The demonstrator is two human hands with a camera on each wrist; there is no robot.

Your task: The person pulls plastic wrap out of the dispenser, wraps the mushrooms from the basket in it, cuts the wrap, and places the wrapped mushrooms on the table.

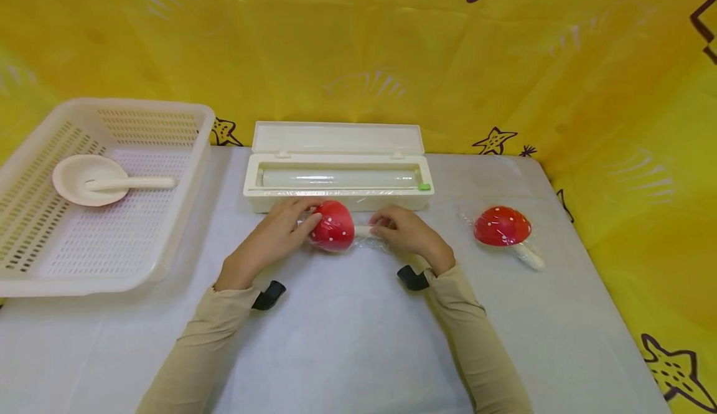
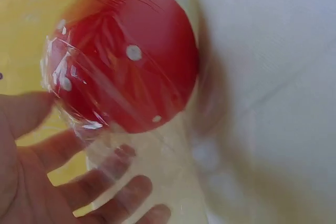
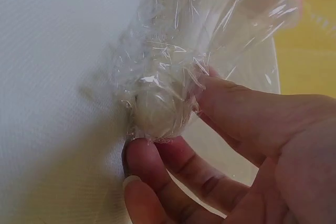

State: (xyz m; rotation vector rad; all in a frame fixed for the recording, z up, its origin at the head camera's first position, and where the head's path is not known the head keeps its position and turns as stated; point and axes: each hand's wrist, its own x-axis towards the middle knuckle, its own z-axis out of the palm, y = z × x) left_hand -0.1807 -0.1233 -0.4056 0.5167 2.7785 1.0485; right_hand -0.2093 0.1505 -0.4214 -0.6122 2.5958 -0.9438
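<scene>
Head view: spread left fingers touch red-capped, white-spotted mushroom; right fingers pinch white stem; tuck clear film snugly.

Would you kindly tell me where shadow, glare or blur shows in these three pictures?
Head view: soft shadow on the tablecloth beside the basket, shine on the film roll; left wrist view: bright glare on the plastic wrap over the red cap, blurred shadow alongside; right wrist view: sharp glints on the wrap around the stem, soft shadow nearby.
</scene>
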